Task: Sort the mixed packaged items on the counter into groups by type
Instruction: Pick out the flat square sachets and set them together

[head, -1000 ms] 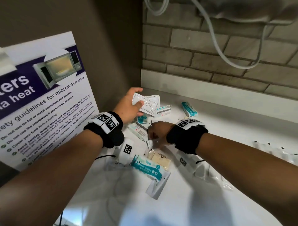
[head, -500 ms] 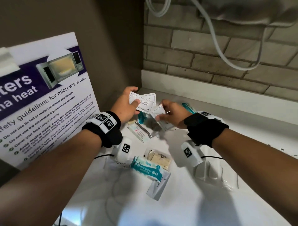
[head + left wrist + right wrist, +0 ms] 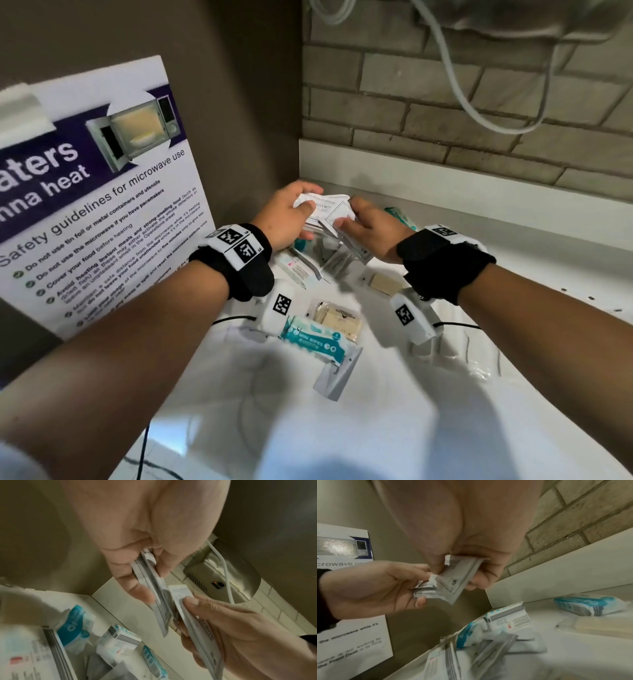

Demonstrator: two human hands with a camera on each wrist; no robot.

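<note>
Both hands meet above the back corner of the white counter (image 3: pixel 394 428). My left hand (image 3: pixel 291 219) pinches a small stack of white sachets (image 3: pixel 317 214) between thumb and fingers; the left wrist view shows that stack (image 3: pixel 154 588) edge-on. My right hand (image 3: pixel 366 226) holds another white sachet (image 3: pixel 342 219) pressed against the stack; the right wrist view shows this sachet (image 3: pixel 457 578) pinched by thumb and fingers. Below lie a teal mini wipes pack (image 3: pixel 313 339), beige packets (image 3: pixel 339 318), a silver pouch (image 3: pixel 337 377) and a pink-marked packet (image 3: pixel 301 270).
A microwave safety poster (image 3: pixel 102 205) leans against the left wall. A brick wall (image 3: pixel 479 102) with a white upstand borders the back. A white cable (image 3: pixel 455 68) hangs overhead. More teal packs (image 3: pixel 583 604) and a white box (image 3: pixel 508 618) lie near the corner.
My right hand picked a sachet from the counter pile and carried it up and back to the stack in my left hand, which stayed in place.
</note>
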